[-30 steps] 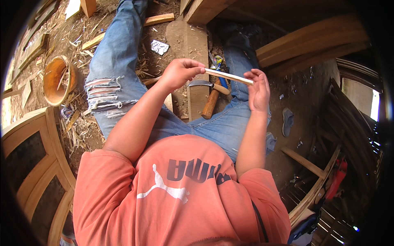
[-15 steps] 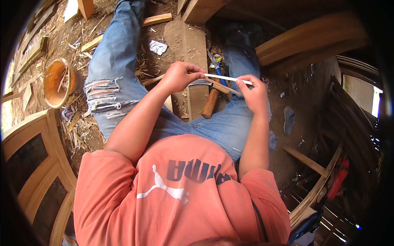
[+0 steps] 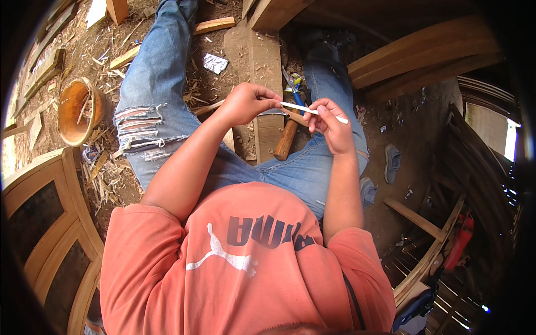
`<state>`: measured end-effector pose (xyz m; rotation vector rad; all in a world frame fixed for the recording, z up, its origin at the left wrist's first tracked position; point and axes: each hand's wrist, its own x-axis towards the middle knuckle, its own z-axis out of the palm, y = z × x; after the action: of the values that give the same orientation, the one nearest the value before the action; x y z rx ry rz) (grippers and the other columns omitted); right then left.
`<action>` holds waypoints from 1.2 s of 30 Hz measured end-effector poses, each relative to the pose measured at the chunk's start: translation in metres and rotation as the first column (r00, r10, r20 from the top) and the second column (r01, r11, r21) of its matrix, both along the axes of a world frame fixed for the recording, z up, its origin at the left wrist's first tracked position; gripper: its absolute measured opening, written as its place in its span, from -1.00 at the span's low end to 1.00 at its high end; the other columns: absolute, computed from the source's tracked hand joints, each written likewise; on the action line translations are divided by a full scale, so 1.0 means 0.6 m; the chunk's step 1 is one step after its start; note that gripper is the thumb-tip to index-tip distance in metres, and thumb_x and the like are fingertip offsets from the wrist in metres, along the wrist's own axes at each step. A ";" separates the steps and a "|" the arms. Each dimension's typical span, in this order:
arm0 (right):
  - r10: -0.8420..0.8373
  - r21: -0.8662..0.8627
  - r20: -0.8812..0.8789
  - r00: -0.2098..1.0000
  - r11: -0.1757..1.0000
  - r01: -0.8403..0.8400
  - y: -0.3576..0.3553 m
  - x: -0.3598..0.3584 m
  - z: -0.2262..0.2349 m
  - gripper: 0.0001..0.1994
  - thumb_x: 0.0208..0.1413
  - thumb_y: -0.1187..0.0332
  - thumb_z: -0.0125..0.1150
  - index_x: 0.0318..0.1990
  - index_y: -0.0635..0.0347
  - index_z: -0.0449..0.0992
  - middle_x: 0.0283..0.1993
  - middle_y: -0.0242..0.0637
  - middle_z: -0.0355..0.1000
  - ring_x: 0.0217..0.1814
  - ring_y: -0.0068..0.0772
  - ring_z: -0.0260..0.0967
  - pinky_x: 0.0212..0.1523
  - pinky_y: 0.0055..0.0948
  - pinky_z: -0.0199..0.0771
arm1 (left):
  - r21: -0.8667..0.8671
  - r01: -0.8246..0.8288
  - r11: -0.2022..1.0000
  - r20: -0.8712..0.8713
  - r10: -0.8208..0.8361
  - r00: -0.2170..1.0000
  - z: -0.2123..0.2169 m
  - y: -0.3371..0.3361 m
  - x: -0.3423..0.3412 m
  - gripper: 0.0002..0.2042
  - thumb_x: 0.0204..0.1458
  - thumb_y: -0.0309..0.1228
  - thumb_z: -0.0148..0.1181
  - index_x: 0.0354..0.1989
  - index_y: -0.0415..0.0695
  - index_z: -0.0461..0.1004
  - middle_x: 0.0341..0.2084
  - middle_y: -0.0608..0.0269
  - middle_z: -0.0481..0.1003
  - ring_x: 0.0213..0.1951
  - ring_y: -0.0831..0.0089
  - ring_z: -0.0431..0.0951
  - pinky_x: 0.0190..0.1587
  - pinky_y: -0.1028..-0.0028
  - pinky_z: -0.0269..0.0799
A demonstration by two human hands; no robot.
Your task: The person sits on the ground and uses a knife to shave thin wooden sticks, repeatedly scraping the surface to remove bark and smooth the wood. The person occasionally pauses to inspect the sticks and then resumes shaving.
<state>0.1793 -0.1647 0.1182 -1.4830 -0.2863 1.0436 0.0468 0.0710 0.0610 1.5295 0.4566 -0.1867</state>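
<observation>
A thin white stick [image 3: 301, 106] slants between my two hands above my thighs; I cannot tell its material. My left hand [image 3: 250, 104] is closed, pinching its left end between thumb and fingers. Near the other end, my right hand [image 3: 331, 127] grips the stick with fingers curled, and the tip sticks out past them. Below the stick, a tan wooden strip [image 3: 295, 116] shows, partly covered by my right fingers. A tool with a thick wooden handle [image 3: 287, 140] lies between my legs, with curved grey metal [image 3: 272, 111] beside its top. A blue handle [image 3: 298, 99] sits just behind the stick.
A wooden board [image 3: 267, 61] runs away between my legs. On the left stands an orange-brown bucket [image 3: 67, 120], with wood shavings [image 3: 106, 181] around it. Wooden frames [image 3: 72, 206] stand at the left, and a thick beam [image 3: 424, 53] crosses the far right. A shoe [image 3: 392, 163] lies on the ground.
My right hand has slid inward along the white stick, its fingers now curled and the stick's end poking out. The stick tilts a bit more. My left hand has barely moved.
</observation>
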 end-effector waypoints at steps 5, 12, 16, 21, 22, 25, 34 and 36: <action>-0.034 0.069 -0.015 0.999 0.997 0.035 -0.010 0.013 -0.008 -0.83 0.46 0.35 0.04 -0.07 0.26 0.50 -0.21 -0.13 0.58 -0.32 -0.44 0.48 -0.24 -0.50 0.53 | -0.114 -0.044 0.993 0.015 0.046 0.999 -0.020 0.000 0.002 -0.73 0.19 -0.31 0.46 -0.03 -0.19 0.72 -0.41 0.34 0.68 -0.44 0.67 0.53 -0.35 0.54 0.46; -0.098 0.131 0.041 0.994 0.987 0.091 -0.011 0.017 0.000 -0.88 0.43 0.36 0.15 -0.10 0.22 0.50 -0.27 -0.20 0.56 -0.27 -0.43 0.51 -0.25 -0.46 0.55 | -0.222 -0.145 0.964 -0.001 0.148 0.989 -0.043 0.005 0.005 -0.75 0.21 -0.33 0.43 -0.05 -0.21 0.67 -0.31 0.35 0.66 -0.34 0.63 0.56 -0.30 0.56 0.48; -0.074 0.096 0.072 0.995 0.993 0.067 -0.015 0.020 0.004 -0.88 0.43 0.36 0.16 -0.12 0.22 0.49 -0.27 -0.22 0.56 -0.29 -0.45 0.50 -0.25 -0.47 0.53 | -0.149 -0.159 0.976 -0.029 0.157 0.987 -0.040 0.004 0.004 -0.75 0.21 -0.30 0.43 -0.06 -0.19 0.67 -0.32 0.37 0.66 -0.35 0.63 0.55 -0.28 0.57 0.47; -0.024 0.045 0.090 0.996 0.999 0.020 -0.017 0.022 0.003 -0.89 0.42 0.36 0.18 -0.12 0.20 0.50 -0.28 -0.24 0.58 -0.35 -0.51 0.46 -0.28 -0.54 0.48 | -0.121 -0.228 0.966 -0.027 0.226 0.974 -0.041 0.001 0.004 -0.76 0.21 -0.29 0.43 -0.07 -0.18 0.66 -0.34 0.40 0.64 -0.36 0.64 0.53 -0.29 0.57 0.44; 0.019 0.011 0.094 0.995 1.000 -0.020 -0.019 0.023 0.001 -0.89 0.43 0.36 0.18 -0.12 0.20 0.50 -0.29 -0.24 0.57 -0.36 -0.50 0.46 -0.29 -0.53 0.48 | -0.123 -0.235 0.964 -0.026 0.234 0.972 -0.042 0.001 0.005 -0.76 0.21 -0.29 0.43 -0.08 -0.18 0.66 -0.34 0.40 0.64 -0.36 0.64 0.52 -0.29 0.57 0.44; -0.097 0.078 0.144 0.985 0.993 0.086 -0.015 0.021 -0.006 -0.87 0.43 0.33 0.19 -0.10 0.20 0.50 -0.28 -0.25 0.57 -0.37 -0.53 0.45 -0.30 -0.56 0.47 | -0.126 -0.258 0.958 -0.033 0.255 0.966 -0.044 0.001 0.005 -0.76 0.21 -0.29 0.43 -0.09 -0.17 0.66 -0.35 0.41 0.63 -0.37 0.65 0.51 -0.29 0.57 0.43; -0.111 0.101 0.051 0.992 0.989 0.106 -0.010 0.014 0.004 -0.85 0.42 0.36 0.20 -0.03 0.25 0.50 -0.26 -0.26 0.57 -0.33 -0.54 0.45 -0.24 -0.55 0.48 | -0.163 -0.304 0.939 -0.035 0.302 0.953 -0.054 0.002 0.007 -0.78 0.22 -0.27 0.42 -0.12 -0.14 0.64 -0.34 0.43 0.64 -0.37 0.66 0.50 -0.30 0.56 0.40; -0.062 0.076 0.064 0.996 0.995 0.057 -0.023 0.021 -0.012 -0.82 0.41 0.37 0.20 0.02 0.27 0.51 -0.28 -0.27 0.57 -0.33 -0.54 0.45 -0.25 -0.55 0.48 | -0.166 -0.307 0.937 -0.053 0.303 0.952 -0.045 0.002 0.007 -0.79 0.22 -0.27 0.42 -0.12 -0.13 0.64 -0.32 0.42 0.65 -0.36 0.66 0.50 -0.28 0.56 0.40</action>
<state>0.1916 -0.1787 0.1113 -1.4522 -0.3224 0.9279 0.0512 0.0724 0.0342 1.2689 0.6758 -0.0034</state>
